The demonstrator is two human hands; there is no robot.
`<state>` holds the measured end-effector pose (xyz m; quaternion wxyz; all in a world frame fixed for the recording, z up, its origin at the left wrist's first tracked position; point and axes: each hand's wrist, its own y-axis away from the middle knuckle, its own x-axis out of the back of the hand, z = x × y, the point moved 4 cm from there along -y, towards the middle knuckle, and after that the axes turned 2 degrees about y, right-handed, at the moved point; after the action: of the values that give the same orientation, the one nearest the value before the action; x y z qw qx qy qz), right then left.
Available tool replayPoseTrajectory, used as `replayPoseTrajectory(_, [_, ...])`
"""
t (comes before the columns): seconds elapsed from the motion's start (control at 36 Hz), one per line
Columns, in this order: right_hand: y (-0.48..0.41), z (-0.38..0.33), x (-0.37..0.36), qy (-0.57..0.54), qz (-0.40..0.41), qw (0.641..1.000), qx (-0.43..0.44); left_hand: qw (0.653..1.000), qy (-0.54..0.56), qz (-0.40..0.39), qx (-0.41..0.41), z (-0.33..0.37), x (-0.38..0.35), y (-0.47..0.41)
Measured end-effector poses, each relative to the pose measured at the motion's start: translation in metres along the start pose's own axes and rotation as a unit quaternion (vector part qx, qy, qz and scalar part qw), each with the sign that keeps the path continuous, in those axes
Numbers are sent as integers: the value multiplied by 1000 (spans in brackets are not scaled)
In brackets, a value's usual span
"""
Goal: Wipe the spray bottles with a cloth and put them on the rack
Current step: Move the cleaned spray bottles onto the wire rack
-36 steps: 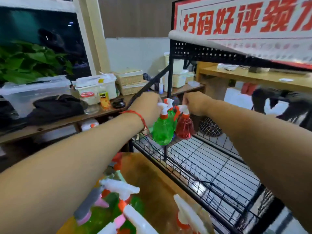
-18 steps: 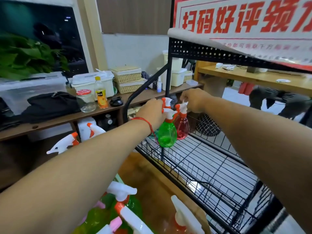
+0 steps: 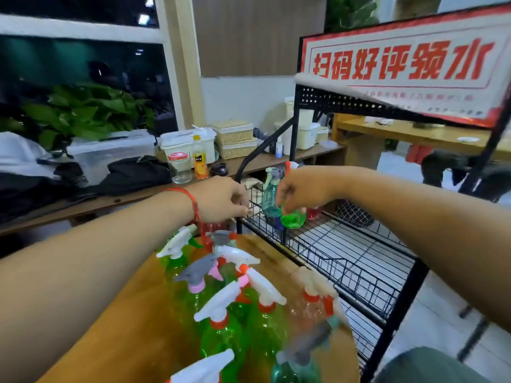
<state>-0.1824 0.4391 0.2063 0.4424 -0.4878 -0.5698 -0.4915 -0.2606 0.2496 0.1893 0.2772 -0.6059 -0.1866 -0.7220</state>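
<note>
Our right hand [image 3: 301, 192] grips the small green plastic spray bottle [image 3: 293, 219] from above, at the black wire rack [image 3: 345, 261] shelf, touching a teal spray bottle [image 3: 270, 197]. Our left hand [image 3: 221, 200] is curled at the rack corner; we can't tell whether it holds anything.

Bright indoor light; soft motion blur; edges warped.

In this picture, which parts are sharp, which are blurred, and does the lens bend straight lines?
Head view: the right hand and its green bottle are fairly sharp; the near spray bottles are smeared; on the sign the big red characters read clearly, the small print does not; the wide lens bends the window frame; lights glare on the dark glass.
</note>
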Motion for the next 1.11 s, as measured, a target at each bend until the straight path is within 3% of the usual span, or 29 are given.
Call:
replayPoseTrajectory(0.08, [24, -21, -19, 0, -47, 999, 6, 999, 4, -40, -30, 1, -13, 29])
replayPoseTrajectory(0.19, [49, -26, -41, -25, -97, 995, -28, 999, -14, -9, -36, -4, -22, 47])
replayPoseTrajectory(0.31, [74, -28, -50, 62, -96, 993, -38, 999, -48, -21, -8, -13, -27, 51])
replayPoseTrajectory(0.56, [105, -39, -83, 74, -131, 985, -87, 995, 8, -85, 57, -10, -40, 47])
replayPoseTrajectory(0.67, [109, -41, -79, 103, -94, 988, -67, 995, 39, -64, 71, -6, -53, 42])
replayPoseTrajectory(0.86, [105, -18, -30, 94, -3, 993, -75, 992, 39, 42, 114, -9, -49, 31])
replayPoseTrajectory(1.0, [93, 6, 26, 45, 136, 985, -94, 983, 62, 159, 64, 10, 0, 9])
replayPoseTrajectory(1.11, [73, 33, 50, 49, 201, 970, -129, 965, 84, 248, 24, 28, 38, -21])
